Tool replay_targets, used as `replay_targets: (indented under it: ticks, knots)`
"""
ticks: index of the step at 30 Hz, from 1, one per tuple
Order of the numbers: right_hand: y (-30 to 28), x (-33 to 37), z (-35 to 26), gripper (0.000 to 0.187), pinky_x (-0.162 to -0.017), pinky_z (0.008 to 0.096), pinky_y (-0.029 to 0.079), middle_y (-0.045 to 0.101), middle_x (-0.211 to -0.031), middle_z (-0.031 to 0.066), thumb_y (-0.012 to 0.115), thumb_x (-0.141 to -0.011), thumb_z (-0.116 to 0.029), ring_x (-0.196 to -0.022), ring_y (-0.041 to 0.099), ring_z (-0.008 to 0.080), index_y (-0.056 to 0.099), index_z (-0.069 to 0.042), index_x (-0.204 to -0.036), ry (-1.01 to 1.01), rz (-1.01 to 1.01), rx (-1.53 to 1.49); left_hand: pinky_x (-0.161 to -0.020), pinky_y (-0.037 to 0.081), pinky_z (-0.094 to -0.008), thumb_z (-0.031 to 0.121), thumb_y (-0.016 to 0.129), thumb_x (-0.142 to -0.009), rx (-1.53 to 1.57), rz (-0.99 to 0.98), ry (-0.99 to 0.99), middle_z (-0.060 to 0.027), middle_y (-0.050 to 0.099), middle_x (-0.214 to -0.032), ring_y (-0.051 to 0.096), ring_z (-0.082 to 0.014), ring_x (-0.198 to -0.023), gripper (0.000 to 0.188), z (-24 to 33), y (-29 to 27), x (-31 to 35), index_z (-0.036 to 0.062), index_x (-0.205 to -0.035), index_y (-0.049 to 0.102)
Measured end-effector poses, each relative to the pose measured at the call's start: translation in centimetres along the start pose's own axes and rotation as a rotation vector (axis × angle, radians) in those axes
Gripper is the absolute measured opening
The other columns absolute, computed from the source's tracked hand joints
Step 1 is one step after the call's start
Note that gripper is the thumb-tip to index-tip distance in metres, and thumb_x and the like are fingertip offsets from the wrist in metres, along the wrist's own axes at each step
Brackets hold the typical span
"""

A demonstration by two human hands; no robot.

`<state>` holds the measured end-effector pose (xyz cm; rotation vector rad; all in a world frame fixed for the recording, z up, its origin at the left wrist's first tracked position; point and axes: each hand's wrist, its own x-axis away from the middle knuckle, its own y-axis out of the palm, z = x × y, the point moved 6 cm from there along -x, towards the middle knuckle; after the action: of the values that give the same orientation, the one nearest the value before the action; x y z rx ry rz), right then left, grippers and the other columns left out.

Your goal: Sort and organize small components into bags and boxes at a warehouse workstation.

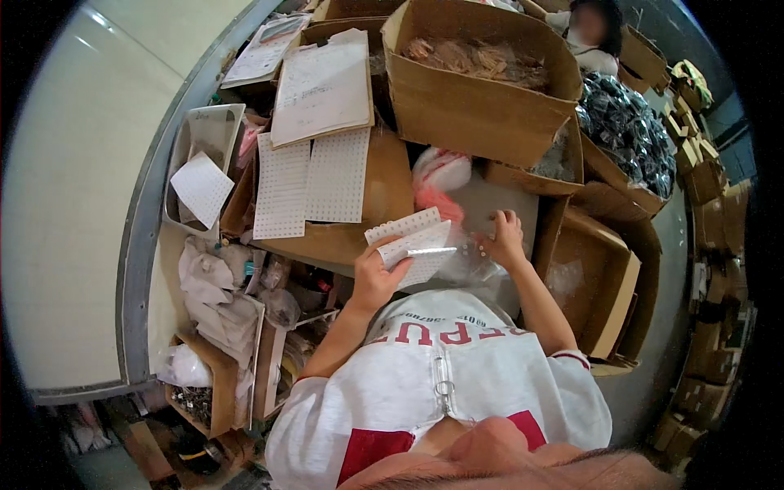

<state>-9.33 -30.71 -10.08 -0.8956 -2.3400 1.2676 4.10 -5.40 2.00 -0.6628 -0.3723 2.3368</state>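
My left hand [377,276] is closed around a folded stack of white label sheets [425,237], printed in rows of small dark marks. The sheets bend open toward the right, in front of my chest. To their right, my right hand [506,240] has its fingers curled above some clear plastic bags [478,263]. Small pale dots show on the plastic by its thumb. Whatever those fingertips pinch is too small to make out. Behind the sheets lies a bundle of pink-red plastic [438,204], touching a white one [442,169].
Two more label sheets [336,178] lie on cardboard to the left, below a stack of papers [322,86]. A large carton [482,106] stands ahead, an open box [600,278] at right. Dark wrapped pieces [625,131] fill another box. A person [594,37] is at far right.
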Motion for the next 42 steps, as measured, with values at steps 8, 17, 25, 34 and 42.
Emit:
replay_targets:
  ticks: [8, 17, 25, 34, 42]
  knots:
    - [-9.0, 2.6, -15.9, 0.021, -0.083, 0.0419, 0.045, 0.058, -0.097, 0.0124, 0.068, -0.077, -0.009, -0.095, 0.055, 0.0348, 0.064, -0.007, -0.097, -0.680, 0.048, -0.315, -0.078, 0.052, -0.0350, 0.005, 0.076, -0.071, 0.010, 0.002, -0.076, -0.0153, 0.066, -0.102, 0.066, -0.0309, -0.090, 0.028, 0.3, -0.1, 0.4, 0.0003, -0.098, 0.068]
    - [-8.6, 3.4, -18.3, 0.021, -0.078, 0.0390, 0.048, 0.059, -0.093, 0.0096, 0.069, -0.075, -0.006, -0.089, 0.057, 0.0301, 0.064, -0.007, -0.095, -0.846, -0.065, -0.301, -0.079, 0.052, -0.0373, 0.010, 0.072, -0.076, -0.064, -0.097, 0.064, -0.0144, 0.065, -0.104, 0.064, -0.0318, -0.092, 0.024, 2.2, 0.7, 0.3, 0.0037, -0.099, 0.068]
    - [-8.7, 4.0, -18.1, 0.014, -0.078, 0.0395, 0.049, 0.058, -0.093, 0.0109, 0.062, -0.076, -0.009, -0.089, 0.058, 0.0309, 0.059, -0.006, -0.089, -0.855, -0.071, -0.230, -0.080, 0.051, -0.0386, 0.009, 0.073, -0.075, -0.141, -0.120, 0.095, -0.0152, 0.066, -0.102, 0.064, -0.0330, -0.091, 0.025, 1.8, 1.6, 0.5, 0.0033, -0.099, 0.067]
    - [-7.8, 4.4, -15.3, 0.013, -0.077, 0.0390, 0.049, 0.057, -0.094, 0.0115, 0.059, -0.076, -0.009, -0.088, 0.058, 0.0312, 0.058, -0.005, -0.089, -0.912, -0.037, -0.174, -0.083, 0.050, -0.0399, 0.011, 0.072, -0.076, 0.032, -0.170, -0.076, -0.0208, 0.064, -0.103, 0.062, -0.0376, -0.093, 0.031, 0.4, 3.2, 0.2, -0.0004, -0.103, 0.065]
    - [-2.0, 1.8, 4.0, 0.015, -0.070, 0.0410, 0.047, 0.060, -0.083, 0.0187, 0.062, -0.075, 0.002, -0.082, 0.059, 0.0373, 0.058, -0.001, -0.089, -0.147, -0.187, -0.219, -0.078, 0.051, -0.0380, 0.007, 0.073, -0.073, -0.063, 0.006, -0.219, -0.0207, 0.065, -0.098, 0.064, -0.0361, -0.089, 0.033, -2.5, 0.9, 0.9, -0.0017, -0.103, 0.064]
